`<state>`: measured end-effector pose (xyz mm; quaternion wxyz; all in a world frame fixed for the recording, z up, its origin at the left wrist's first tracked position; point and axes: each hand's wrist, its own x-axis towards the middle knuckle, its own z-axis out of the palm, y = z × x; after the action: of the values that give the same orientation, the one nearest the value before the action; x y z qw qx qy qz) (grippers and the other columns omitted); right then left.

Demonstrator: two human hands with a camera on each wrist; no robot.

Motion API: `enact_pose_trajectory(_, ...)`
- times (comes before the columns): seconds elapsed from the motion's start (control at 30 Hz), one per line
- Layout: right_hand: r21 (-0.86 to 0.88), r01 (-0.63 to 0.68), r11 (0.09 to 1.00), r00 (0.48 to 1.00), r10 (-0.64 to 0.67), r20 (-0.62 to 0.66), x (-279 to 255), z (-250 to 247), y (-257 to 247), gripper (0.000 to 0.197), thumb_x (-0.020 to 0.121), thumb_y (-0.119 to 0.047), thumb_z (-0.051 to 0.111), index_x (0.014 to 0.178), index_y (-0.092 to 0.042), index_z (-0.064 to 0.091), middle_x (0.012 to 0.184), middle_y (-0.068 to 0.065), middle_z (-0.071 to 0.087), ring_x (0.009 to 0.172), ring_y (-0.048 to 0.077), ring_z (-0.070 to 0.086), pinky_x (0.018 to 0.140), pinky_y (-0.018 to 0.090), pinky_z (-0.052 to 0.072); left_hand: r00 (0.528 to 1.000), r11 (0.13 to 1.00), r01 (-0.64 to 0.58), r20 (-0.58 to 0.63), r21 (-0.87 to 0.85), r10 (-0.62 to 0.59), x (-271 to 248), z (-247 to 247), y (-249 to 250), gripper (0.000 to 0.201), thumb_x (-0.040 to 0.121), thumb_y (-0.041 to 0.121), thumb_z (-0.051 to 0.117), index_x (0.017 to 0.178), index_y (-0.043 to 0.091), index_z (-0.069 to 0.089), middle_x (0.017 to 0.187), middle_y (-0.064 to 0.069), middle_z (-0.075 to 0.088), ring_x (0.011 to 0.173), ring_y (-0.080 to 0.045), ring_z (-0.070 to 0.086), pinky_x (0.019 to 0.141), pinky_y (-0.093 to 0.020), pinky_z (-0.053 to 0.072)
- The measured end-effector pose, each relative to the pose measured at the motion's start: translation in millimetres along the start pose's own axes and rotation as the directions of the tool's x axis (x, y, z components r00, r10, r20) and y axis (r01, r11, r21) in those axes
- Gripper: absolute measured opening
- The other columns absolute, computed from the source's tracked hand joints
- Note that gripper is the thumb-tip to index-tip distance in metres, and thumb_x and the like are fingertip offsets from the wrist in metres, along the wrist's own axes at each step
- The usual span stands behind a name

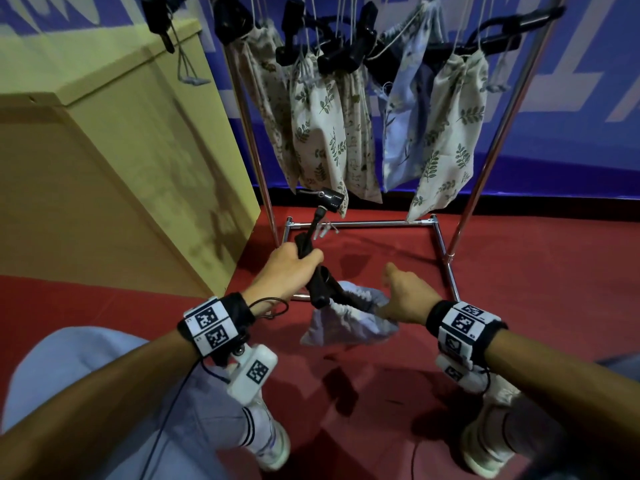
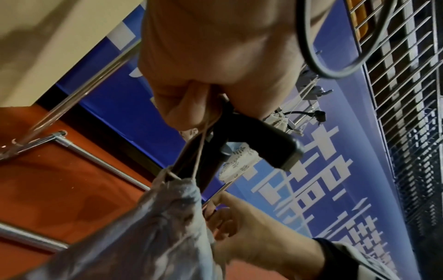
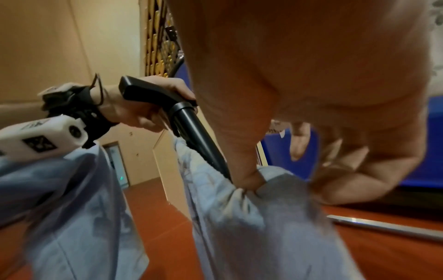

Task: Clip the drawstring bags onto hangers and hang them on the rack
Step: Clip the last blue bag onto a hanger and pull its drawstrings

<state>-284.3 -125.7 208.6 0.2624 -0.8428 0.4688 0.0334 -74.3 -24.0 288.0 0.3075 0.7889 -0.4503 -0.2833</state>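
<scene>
A black plastic clip hanger [image 1: 313, 251] is gripped in the left hand [image 1: 289, 268], its long axis running away toward the chrome rack [image 1: 363, 223]. The pale blue drawstring bag [image 1: 349, 320] hangs just below, its gathered mouth pinched by the right hand [image 1: 405, 294], the nearer hand.

Hung bags [image 1: 322, 133] crowd the rack [image 1: 498, 140]; open red floor [image 1: 381, 244] lies beneath them.
</scene>
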Motion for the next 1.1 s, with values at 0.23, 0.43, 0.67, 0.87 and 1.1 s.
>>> enact_pose_trajectory(0.23,0.43,-0.071,0.9,0.978,-0.022,0.207,-0.5,-5.0,-8.0,0.024,0.086,0.007,0.053,0.084,-0.004,0.073,0.072,0.005,0.069,0.062,0.014,0.064,0.056,0.027,0.055,1.0,0.999,0.021,-0.019,-0.036,-0.021,6.0,0.0,-4.3,0.034,0.088,0.036,0.058,0.065,0.018,0.041,0.055,0.006,0.038,0.049,-0.015,0.036,0.051,-0.028,0.028)
enact_pose_trajectory(0.43,0.732,-0.132,0.669,0.966,-0.078,0.245,-3.3,-8.3,-12.5,0.028,0.092,0.012,0.039,0.101,-0.009,0.056,0.08,0.007,0.061,0.064,0.013,0.059,0.056,0.027,0.053,0.999,0.999,0.028,-0.045,0.017,-0.027,9.4,0.9,-6.8,0.033,0.089,0.035,0.058,0.064,0.019,0.042,0.057,0.004,0.04,0.052,-0.016,0.037,0.051,-0.03,0.028)
enact_pose_trajectory(0.67,0.661,0.239,0.711,0.962,-0.265,-0.063,-0.3,-2.2,-12.6,0.014,0.091,0.007,0.055,0.099,-0.003,0.05,0.059,-0.008,0.056,0.051,0.006,0.048,0.054,0.025,0.045,0.997,0.996,0.071,-0.039,-0.044,-0.073,18.8,0.6,-16.2,0.038,0.089,0.037,0.06,0.063,0.02,0.037,0.052,0.007,0.033,0.049,-0.015,0.033,0.05,-0.028,0.025)
enact_pose_trajectory(0.87,0.504,0.368,0.781,0.93,-0.31,-0.197,3.0,0.7,-6.9,0.021,0.09,-0.023,0.074,0.087,-0.012,0.056,0.06,-0.005,0.056,0.053,0.009,0.047,0.053,0.024,0.044,0.995,0.996,0.078,-0.058,-0.032,-0.08,25.6,-0.2,-23.1,0.034,0.087,0.04,0.059,0.064,0.02,0.043,0.053,0.006,0.039,0.047,-0.017,0.037,0.051,-0.029,0.03)
enact_pose_trajectory(1.1,0.384,0.397,0.834,0.906,-0.289,-0.308,7.6,2.6,-1.2,0.034,0.1,-0.032,0.06,0.07,-0.016,0.059,0.063,-0.005,0.063,0.058,0.005,0.055,0.063,0.032,0.05,0.994,0.996,0.083,-0.072,-0.017,-0.084,29.6,2.4,-27.4,0.035,0.088,0.038,0.059,0.065,0.019,0.041,0.057,0.003,0.042,0.051,-0.018,0.04,0.053,-0.03,0.03)
